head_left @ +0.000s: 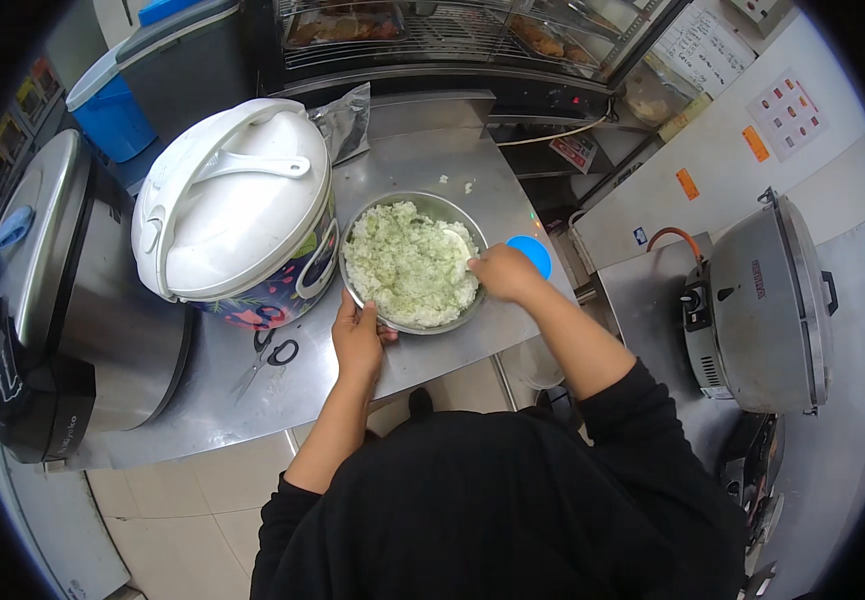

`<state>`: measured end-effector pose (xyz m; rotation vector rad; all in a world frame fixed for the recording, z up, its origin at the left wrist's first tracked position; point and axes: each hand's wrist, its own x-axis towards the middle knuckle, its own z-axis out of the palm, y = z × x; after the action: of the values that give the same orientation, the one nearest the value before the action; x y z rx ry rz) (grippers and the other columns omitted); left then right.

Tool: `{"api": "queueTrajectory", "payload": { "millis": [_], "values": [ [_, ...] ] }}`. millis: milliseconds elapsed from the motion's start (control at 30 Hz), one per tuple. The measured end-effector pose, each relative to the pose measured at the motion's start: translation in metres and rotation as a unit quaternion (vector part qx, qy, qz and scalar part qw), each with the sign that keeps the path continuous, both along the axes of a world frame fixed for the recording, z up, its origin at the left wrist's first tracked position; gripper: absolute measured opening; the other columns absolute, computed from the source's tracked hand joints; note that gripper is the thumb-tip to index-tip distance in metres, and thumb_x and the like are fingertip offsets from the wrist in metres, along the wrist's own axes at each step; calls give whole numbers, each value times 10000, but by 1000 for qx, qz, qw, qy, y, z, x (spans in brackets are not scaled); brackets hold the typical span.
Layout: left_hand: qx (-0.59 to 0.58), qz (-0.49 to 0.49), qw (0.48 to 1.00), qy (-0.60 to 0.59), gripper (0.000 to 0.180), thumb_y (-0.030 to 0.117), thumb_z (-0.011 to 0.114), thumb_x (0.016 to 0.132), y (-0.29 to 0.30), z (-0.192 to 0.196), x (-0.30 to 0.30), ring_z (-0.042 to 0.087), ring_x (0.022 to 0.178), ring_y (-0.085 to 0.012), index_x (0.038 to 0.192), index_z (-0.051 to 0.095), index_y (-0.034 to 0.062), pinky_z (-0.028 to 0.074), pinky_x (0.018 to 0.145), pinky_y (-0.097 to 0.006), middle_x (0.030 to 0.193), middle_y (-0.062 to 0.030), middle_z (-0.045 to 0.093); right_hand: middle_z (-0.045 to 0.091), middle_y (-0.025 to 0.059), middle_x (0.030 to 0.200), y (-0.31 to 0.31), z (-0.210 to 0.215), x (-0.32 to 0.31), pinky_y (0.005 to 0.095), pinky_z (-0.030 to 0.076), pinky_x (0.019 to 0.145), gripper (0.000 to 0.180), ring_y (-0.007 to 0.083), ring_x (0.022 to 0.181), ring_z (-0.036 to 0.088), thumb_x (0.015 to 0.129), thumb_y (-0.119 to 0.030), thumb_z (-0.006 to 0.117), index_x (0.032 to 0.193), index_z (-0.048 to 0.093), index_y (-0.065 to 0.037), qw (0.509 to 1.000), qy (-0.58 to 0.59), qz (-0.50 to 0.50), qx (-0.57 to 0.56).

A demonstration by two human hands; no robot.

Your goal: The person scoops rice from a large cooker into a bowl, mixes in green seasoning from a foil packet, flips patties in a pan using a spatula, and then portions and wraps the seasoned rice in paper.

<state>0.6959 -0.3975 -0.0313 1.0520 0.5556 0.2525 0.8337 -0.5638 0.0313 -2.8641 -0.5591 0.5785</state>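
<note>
A round metal bowl [443, 207] sits on the steel table, filled with white rice [403, 265] mixed with green flecks. My left hand [359, 338] grips the bowl's near left edge, thumb against its side and fingers partly hidden beneath. At the bowl's right side, my right hand [506, 273] is closed around the handle of a white rice paddle [464, 244]. The paddle's blade rests in the rice, and its handle is mostly covered by my fingers. Just beyond my right hand stands a blue round cup or lid [531, 256].
Left of the bowl stand a white-lidded rice container [283, 130] and a large steel cooker [133, 310]. Scissors [265, 362] lie near the table's front edge. A heated display cabinet [433, 70] stands behind; another rice cooker [768, 300] is at right.
</note>
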Motion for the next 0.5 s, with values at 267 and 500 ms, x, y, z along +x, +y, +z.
{"api": "queueTrajectory", "payload": {
  "millis": [267,500],
  "values": [
    [-13,11,1000,8,397,60,392,861,-12,7,-1,490,494,-93,1247,301,77,455,435,-204,780,-59,523,605,178,780,45,28,-86,388,481,584,158,274,665,613,715,-145,515,761,578,-8,992,-103,68,-30],
    [-40,30,999,10,414,60,376,867,-17,4,-9,495,499,-92,1265,265,93,458,444,-205,828,-66,538,616,155,775,33,56,-86,359,489,568,138,250,686,622,693,-91,513,780,587,-13,986,-97,113,-71]
  ]
}}
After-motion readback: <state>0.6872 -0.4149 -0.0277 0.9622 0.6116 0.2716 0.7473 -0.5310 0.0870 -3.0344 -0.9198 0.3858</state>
